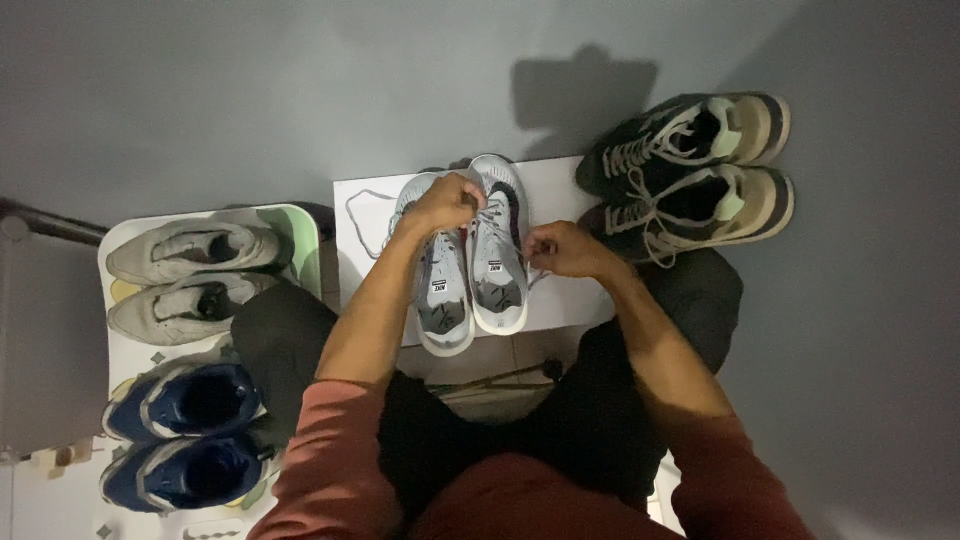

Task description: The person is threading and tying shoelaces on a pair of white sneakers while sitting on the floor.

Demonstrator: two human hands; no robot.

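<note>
A pair of white-and-grey sneakers (470,270) lies side by side on a white sheet (560,190) on the floor in front of me. My left hand (445,203) is closed on a lace over the toe end of the right-hand shoe of the pair. My right hand (562,250) is closed on the other lace end beside that same shoe. A loose white lace (362,215) loops on the sheet to the left of the pair.
A dark pair of sneakers with beige soles (695,165) sits at the right of the sheet. On a pale mat (290,225) at the left lie a beige pair (190,275) and a blue pair (185,430). My dark-trousered knees flank the sheet.
</note>
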